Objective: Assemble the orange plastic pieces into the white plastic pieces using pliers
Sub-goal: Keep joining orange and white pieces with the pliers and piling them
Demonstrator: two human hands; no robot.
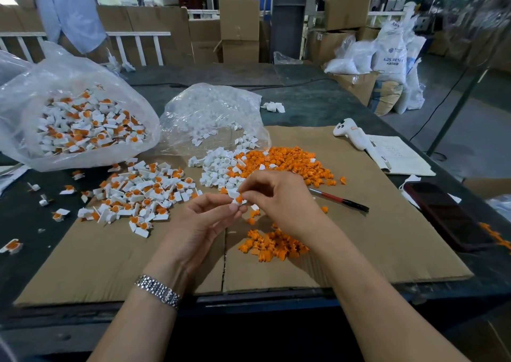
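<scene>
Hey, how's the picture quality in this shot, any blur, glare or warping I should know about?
Head view: hands and cardboard are evenly lit and sharp; soft glare whitens the plastic bags; the wide lens bends the table edge and railing; the top right corner is smeared and blurry, and a window at top left is blown out.

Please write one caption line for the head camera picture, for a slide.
Both hands, left hand and right hand, pinch a white piece with orange insert above cardboard.
</scene>
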